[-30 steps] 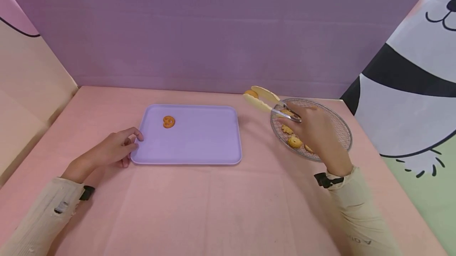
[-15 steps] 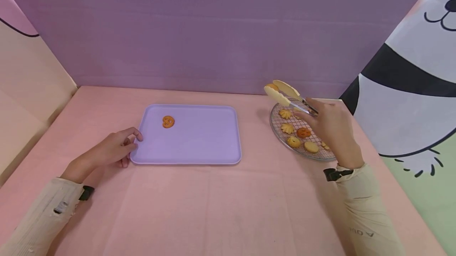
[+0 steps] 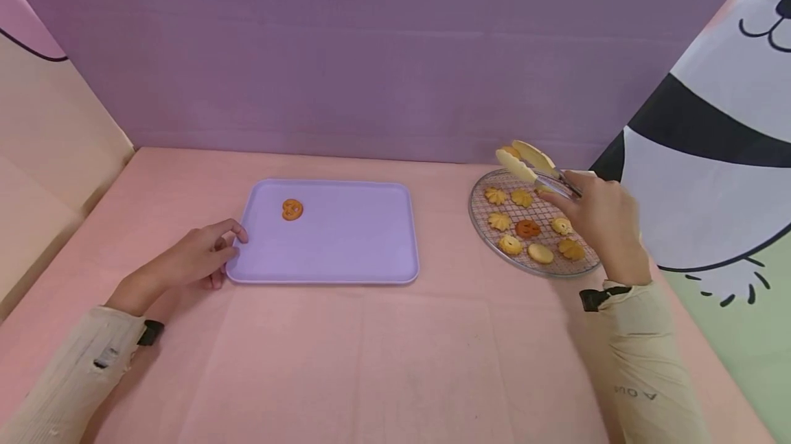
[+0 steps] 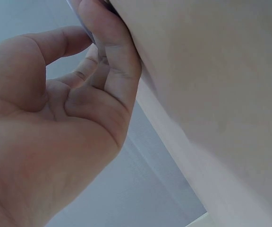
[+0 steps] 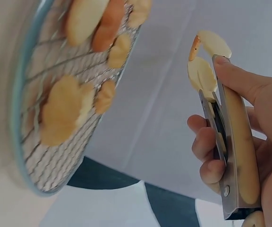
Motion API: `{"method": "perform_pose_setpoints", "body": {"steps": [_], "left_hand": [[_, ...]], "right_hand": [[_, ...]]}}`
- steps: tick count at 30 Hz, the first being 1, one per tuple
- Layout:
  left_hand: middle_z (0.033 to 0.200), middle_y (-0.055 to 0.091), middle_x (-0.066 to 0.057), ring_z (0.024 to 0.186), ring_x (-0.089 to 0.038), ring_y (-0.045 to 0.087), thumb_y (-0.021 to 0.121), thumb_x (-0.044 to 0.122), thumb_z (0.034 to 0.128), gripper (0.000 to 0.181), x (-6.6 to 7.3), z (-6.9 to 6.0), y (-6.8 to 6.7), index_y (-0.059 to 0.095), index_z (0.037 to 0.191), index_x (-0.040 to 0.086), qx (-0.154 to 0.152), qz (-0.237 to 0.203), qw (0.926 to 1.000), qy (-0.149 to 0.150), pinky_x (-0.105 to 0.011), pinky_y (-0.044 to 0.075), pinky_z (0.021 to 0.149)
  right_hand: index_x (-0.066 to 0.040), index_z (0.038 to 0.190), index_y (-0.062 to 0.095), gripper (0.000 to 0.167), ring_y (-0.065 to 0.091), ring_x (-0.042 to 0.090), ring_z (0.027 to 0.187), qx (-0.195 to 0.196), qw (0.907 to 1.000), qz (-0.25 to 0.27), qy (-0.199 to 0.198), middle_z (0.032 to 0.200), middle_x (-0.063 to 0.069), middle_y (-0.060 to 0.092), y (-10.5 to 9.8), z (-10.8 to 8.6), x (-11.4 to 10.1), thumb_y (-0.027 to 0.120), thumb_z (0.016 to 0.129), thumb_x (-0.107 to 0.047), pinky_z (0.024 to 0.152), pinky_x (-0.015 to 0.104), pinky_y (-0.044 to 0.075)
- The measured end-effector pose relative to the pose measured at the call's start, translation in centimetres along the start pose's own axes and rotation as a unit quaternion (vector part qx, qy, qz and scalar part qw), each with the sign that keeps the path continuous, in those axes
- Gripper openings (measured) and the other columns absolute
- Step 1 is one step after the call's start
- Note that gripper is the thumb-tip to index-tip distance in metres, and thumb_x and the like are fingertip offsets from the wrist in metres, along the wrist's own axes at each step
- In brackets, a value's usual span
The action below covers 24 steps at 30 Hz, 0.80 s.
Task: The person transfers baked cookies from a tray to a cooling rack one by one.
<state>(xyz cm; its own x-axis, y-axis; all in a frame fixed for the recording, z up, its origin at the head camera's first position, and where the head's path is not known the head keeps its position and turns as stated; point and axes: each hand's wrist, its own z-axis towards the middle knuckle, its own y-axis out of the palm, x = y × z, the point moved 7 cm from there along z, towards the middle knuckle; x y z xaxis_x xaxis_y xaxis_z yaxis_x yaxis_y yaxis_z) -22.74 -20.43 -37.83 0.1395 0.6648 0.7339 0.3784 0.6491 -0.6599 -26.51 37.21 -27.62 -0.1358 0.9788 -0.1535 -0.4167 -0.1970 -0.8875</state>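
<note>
My right hand (image 3: 608,221) grips a pair of tongs (image 5: 237,137), raised over the back of a round wire mesh rack (image 3: 478,224). Between the pale tong tips is an orange-brown cookie (image 5: 194,48), seen partly edge-on. On the rack lie several cookies: ridged flower-shaped ones, a smooth oval one (image 3: 540,254) and a reddish-brown pretzel-shaped one (image 3: 528,228). At the left, my left hand (image 3: 198,255) holds the left rim of a lilac tray (image 3: 346,238) between thumb and fingers. A single brown pretzel-shaped cookie (image 3: 292,209) lies toward the tray's upper left.
A pink cloth (image 3: 395,361) covers the table. Behind it stands a purple backdrop (image 3: 371,53), with a panda-printed panel (image 3: 711,197) on the right. A strip of bare cloth separates tray and rack.
My right hand has moved right with the tongs and the cookie in them, uncovering more cookies on the rack. The left hand and tray stay in place.
</note>
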Motion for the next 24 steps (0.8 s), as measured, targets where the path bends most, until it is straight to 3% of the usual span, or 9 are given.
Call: {"method": "perform_pose_setpoints", "body": {"steps": [4,10,13,24], "left_hand": [[0.065,0.056,-0.005,0.050,-0.019,0.059,0.051,0.003,0.0982,0.021,0.1,0.0,0.0,0.050,0.119,0.003,0.000,-0.002,1.0000,0.000,-0.030,0.049,0.044],[0.065,0.056,-0.006,0.050,-0.020,0.059,0.050,0.002,0.0975,0.020,-0.2,0.1,0.0,0.051,0.118,0.003,0.000,0.000,1.0000,-0.007,-0.030,0.050,0.045],[0.065,0.056,-0.006,0.050,-0.021,0.060,0.050,0.002,0.0971,0.020,-0.3,0.1,0.0,0.051,0.117,0.003,0.000,-0.002,1.0000,-0.009,-0.031,0.050,0.045],[0.066,0.055,-0.007,0.050,-0.022,0.060,0.050,0.003,0.0981,0.021,-0.5,0.1,0.0,0.050,0.119,0.004,-0.002,-0.004,0.9999,-0.015,-0.031,0.051,0.045]], "right_hand": [[-0.004,0.126,0.066,0.063,0.041,0.025,0.052,-0.013,0.9998,-0.006,0.017,0.066,0.014,0.059,0.6,-0.1,1.4,0.071,0.086,-0.053,0.042,0.036,0.028],[-0.001,0.123,0.066,0.054,0.043,0.025,0.051,-0.054,0.9978,-0.017,0.036,0.060,0.011,0.057,2.1,-0.4,2.7,0.074,0.088,-0.042,0.042,0.036,0.029],[0.001,0.119,0.067,0.056,0.044,0.025,0.052,-0.070,0.9964,-0.021,0.042,0.060,0.011,0.056,2.8,-0.4,3.2,0.073,0.088,-0.044,0.042,0.035,0.030],[0.006,0.122,0.065,0.057,0.051,0.030,0.062,-0.100,0.9920,-0.031,0.070,0.082,0.024,0.067,4.5,-0.4,3.9,0.071,0.091,-0.043,0.044,0.036,0.039]]}}
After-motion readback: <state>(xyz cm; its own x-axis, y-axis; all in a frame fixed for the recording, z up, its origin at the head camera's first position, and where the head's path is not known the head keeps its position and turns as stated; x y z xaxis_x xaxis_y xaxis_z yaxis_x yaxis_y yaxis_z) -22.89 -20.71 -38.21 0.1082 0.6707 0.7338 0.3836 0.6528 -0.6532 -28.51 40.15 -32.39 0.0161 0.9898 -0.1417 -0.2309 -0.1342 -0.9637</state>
